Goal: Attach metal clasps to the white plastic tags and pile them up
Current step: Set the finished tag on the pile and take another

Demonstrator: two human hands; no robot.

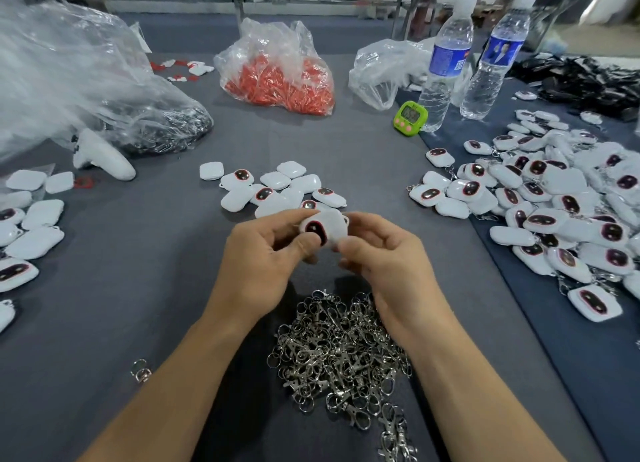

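Left hand and right hand both pinching one white tag above mid-table, over the clasp heap by the near edge. No clasp visibly engaged. Risks: tag loop slipping from fingertips; snagging tangled clasps; mixing unclasped tags with the finished pile toward the right edge.

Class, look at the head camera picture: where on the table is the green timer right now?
The green timer stands toward the far right of centre on the table, just left of the nearer water bottle.

Clasp heap below; cloth left open.
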